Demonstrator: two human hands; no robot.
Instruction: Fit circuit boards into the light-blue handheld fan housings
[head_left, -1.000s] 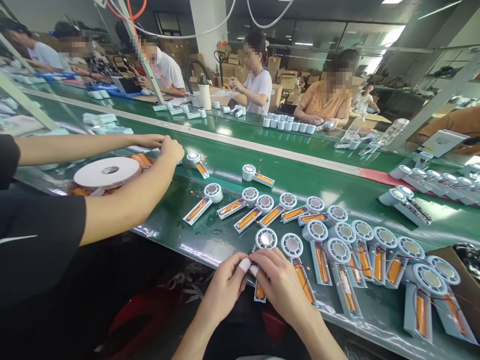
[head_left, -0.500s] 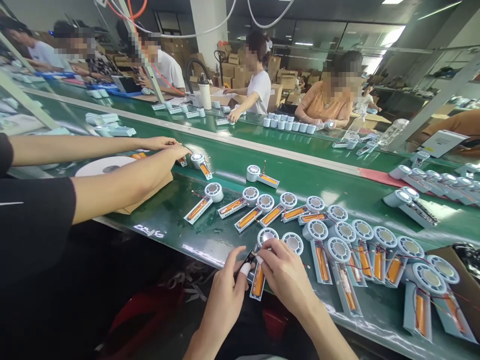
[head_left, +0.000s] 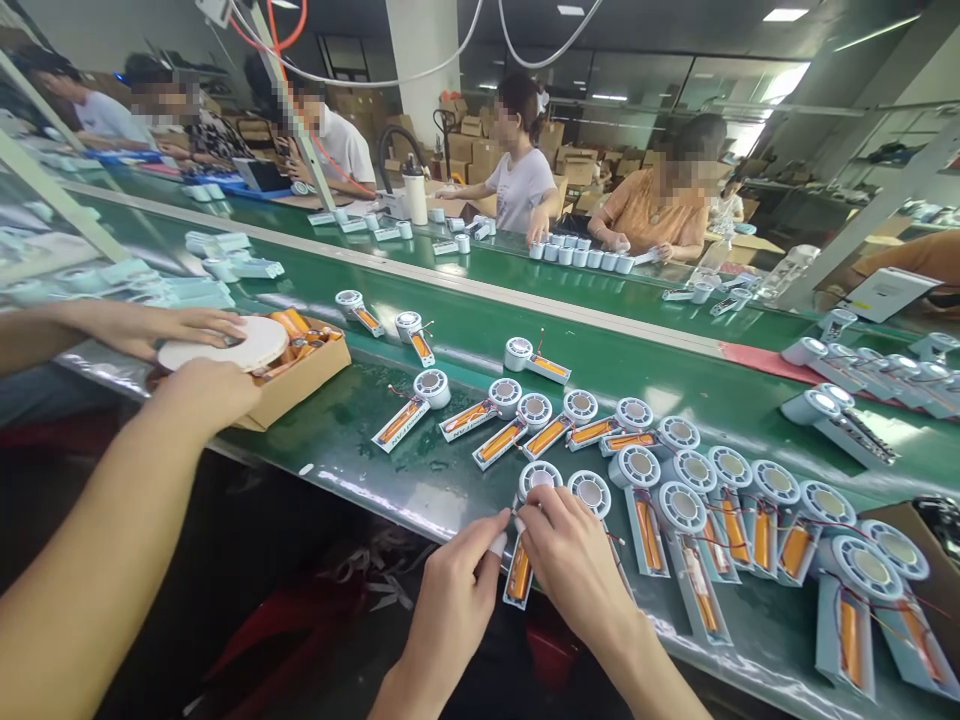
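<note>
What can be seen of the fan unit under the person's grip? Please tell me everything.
The fan unit looks like pale blue plastic: a round head, with a slotted ring around a silvery disc, and a narrow open handle holding an orange piece. It lies face up on the green bench, its head away from the person, its handle reaching the front edge. The left grip and right grip meet over its joint, hiding it; touch is unclear.

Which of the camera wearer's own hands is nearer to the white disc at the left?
Left. The left hand is well to the right of the white disc and nearer the camera; the right hand is farther right, beyond the left hand.
</note>
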